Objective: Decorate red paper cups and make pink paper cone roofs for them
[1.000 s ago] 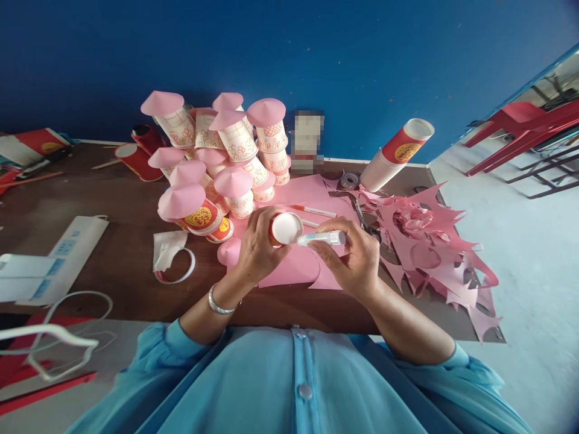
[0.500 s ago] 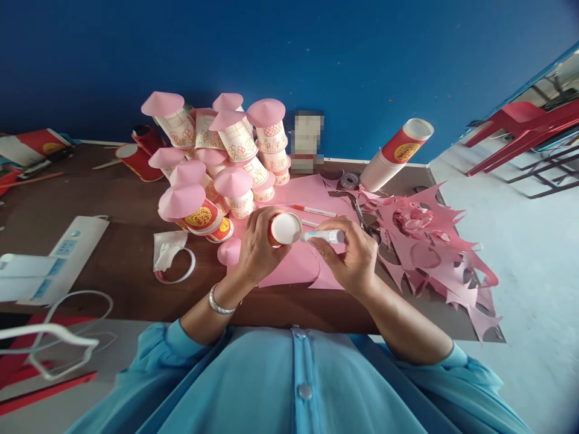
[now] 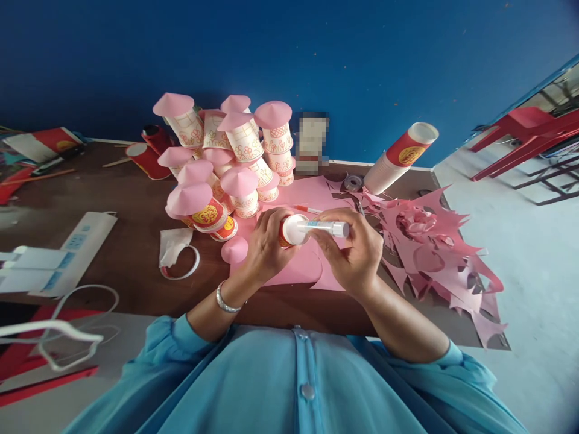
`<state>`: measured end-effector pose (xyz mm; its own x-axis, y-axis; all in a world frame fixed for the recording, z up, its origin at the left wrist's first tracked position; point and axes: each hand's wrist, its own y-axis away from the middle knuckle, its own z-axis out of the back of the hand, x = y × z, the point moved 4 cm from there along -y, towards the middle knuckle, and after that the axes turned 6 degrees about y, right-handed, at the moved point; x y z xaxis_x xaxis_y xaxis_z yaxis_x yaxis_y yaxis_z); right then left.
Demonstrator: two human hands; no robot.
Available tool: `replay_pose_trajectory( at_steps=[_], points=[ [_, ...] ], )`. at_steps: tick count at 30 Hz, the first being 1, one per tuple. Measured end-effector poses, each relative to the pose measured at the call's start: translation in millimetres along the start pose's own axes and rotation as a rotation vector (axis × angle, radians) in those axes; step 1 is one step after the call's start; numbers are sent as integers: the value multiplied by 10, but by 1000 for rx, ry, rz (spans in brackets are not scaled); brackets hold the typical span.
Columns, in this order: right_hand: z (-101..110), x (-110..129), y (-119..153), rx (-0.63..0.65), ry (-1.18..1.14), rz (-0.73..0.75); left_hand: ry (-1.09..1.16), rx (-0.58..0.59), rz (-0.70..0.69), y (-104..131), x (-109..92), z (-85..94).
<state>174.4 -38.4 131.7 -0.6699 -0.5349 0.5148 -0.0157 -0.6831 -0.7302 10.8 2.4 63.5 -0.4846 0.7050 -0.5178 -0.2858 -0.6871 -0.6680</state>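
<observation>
My left hand (image 3: 270, 248) is wrapped round a red and white paper cup (image 3: 295, 231), its white round end facing up. In my right hand (image 3: 356, 253) is a white glue stick (image 3: 326, 228), held between thumb and fingers. The glue stick lies nearly level, its left tip over the cup's white end; whether it touches cannot be made out. Beneath both hands are sheets of pink paper (image 3: 296, 265). A small pink paper cone (image 3: 234, 250) rests by my left wrist. Beyond my left hand stand several decorated cup towers (image 3: 244, 141) topped with pink cones.
Pink paper scraps (image 3: 429, 241) are heaped on the right, near a tape roll (image 3: 353, 183) and a leaning stack of paper cups (image 3: 398, 160). A red marker (image 3: 308, 209) lies behind the hands. A tape ring (image 3: 196, 265) and a white box (image 3: 76, 250) lie left. A blue wall (image 3: 289, 54) rises behind.
My right hand has brought the glue stick leftward, from the cup's edge to over its white end. The whole view has shifted slightly. Both hands keep their holds.
</observation>
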Motion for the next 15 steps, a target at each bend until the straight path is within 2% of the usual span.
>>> replay_pose_trajectory(
  at_steps=[7,12,15],
  points=[
    [-115,-52,-28,13,33,-74,-10,41,-9,34,-8,-16],
    [-105,-21,-14,33,5,-64,-8,49,-3,48,-7,-39],
    [-67,-79,-22,12,-3,-107,-2,44,5,46,-15,-25]
  ],
)
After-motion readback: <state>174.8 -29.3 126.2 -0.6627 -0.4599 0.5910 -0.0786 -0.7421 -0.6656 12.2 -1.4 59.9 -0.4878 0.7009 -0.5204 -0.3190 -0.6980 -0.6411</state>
